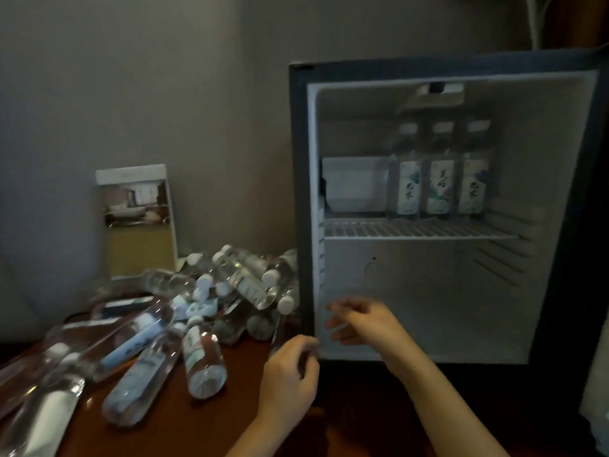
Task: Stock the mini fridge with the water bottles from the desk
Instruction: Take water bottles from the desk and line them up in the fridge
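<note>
From the head view, the mini fridge (298,192) stands open on the brown desk (230,410). On its wire shelf (418,230), three labelled water bottles (440,184) stand upright side by side at the back right, just beside a white box (354,184) on the left. The lower compartment holds no bottles.

Left of the fridge, a pile of water bottles (204,311) lies on its sides across the desk, with a brochure card (136,219) propped against the wall behind.

The right hand (359,324) hovers in the lower opening, fingers loosely bent and empty. The left hand (290,374) is curled at the fridge's bottom left corner; whether it grips anything is too blurred to tell.
</note>
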`<state>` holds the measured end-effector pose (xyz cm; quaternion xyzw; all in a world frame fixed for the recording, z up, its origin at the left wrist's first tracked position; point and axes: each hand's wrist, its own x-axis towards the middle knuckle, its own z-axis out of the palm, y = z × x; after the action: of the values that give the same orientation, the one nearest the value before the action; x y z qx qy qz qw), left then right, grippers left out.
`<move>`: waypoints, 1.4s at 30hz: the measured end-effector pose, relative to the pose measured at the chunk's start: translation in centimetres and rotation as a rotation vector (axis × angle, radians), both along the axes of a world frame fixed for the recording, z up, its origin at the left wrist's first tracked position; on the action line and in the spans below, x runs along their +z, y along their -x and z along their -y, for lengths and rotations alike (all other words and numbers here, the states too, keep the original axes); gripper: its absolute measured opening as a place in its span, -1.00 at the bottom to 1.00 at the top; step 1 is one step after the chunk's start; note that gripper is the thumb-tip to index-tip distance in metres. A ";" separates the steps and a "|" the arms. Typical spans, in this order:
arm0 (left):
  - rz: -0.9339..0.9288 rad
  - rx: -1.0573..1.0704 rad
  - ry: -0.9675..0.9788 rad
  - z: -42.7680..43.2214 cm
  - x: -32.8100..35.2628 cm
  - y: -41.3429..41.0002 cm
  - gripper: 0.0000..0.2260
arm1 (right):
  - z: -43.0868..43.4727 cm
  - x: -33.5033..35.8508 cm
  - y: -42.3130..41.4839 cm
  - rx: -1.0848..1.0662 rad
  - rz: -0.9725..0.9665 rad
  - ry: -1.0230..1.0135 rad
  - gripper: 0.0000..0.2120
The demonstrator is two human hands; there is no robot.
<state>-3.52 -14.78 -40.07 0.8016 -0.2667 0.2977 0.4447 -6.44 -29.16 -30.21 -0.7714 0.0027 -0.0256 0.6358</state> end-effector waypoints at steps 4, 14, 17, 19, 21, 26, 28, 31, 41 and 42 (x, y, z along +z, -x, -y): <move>-0.045 0.096 0.003 -5.1 -1.1 0.8 -0.86 | -4.7 -3.1 -0.8 0.207 -0.037 0.090 -0.88; -0.068 0.679 0.076 -20.9 -1.2 4.4 -0.87 | -19.2 -7.8 -3.3 0.449 -0.176 0.153 -0.92; -0.182 0.896 0.014 -24.8 -1.3 5.3 -0.79 | -22.9 -8.6 -3.3 0.510 -0.170 0.208 -0.91; -0.385 1.013 -0.019 -26.9 -1.5 5.5 -0.70 | -25.0 -8.8 -3.0 0.541 -0.164 0.223 -0.91; -0.534 1.027 -0.042 -28.5 -1.9 5.4 -0.59 | -26.9 -9.1 -2.8 0.559 -0.170 0.203 -0.90; -0.723 0.823 0.216 -29.6 -1.8 5.5 -0.56 | -30.7 -10.3 -2.8 0.510 -0.197 0.099 -0.74; -0.744 0.780 0.328 -29.5 -1.5 5.6 -0.56 | -31.9 -10.6 -3.0 0.477 -0.205 0.049 -0.74; -0.742 0.741 0.435 -29.2 -1.1 5.4 -0.59 | -33.0 -10.6 -3.3 0.456 -0.217 -0.022 -0.79; -0.906 0.521 0.586 -30.6 -0.1 5.8 -0.62 | -34.4 -10.5 -3.0 0.573 -0.350 -0.209 -0.70; -0.902 0.512 0.588 -30.8 -0.1 5.8 -0.60 | -34.2 -10.5 -3.0 0.592 -0.345 -0.211 -0.69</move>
<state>-9.35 16.02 -40.15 0.7308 0.2439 0.0867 0.6316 -3.48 5.02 -40.69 -0.6619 -0.1110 0.2907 0.6820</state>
